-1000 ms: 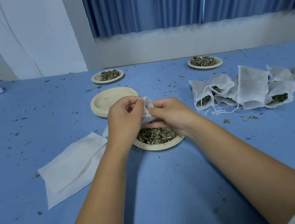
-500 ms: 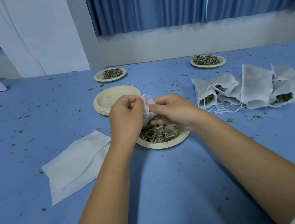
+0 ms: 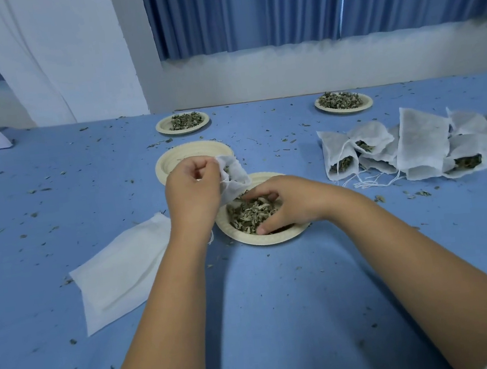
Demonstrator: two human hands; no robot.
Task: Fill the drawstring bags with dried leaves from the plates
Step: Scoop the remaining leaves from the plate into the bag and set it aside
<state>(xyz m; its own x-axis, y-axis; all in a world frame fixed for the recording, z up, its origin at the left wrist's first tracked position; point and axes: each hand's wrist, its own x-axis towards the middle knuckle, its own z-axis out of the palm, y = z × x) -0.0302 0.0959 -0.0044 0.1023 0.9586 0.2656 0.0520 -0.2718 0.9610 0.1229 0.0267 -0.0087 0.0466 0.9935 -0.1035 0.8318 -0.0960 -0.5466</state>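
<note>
White drawstring bag (image 3: 235,174) hangs pinched in the left hand (image 3: 193,190); just beside it, the right hand (image 3: 291,201) clutches dried leaves (image 3: 248,214), likely to scatter if the bag's mouth sags shut.

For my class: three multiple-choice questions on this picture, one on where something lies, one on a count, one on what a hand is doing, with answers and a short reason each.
1. Where does the pile of flat empty bags lie?
A) left of the near plate
B) among the filled bags
C) on a far plate

2. How many plates hold dried leaves?
A) one
B) three
C) five

3. What is the right hand doing?
A) resting flat on the cloth
B) pulling a drawstring
C) gathering leaves in the near plate

Answers: 1 A, it lies beside the left forearm; 2 B, the near plate, far left plate and far right plate hold leaves, the stack of empty plates none; 3 C, its fingers curl into the leaves while the left hand holds a bag.
</note>
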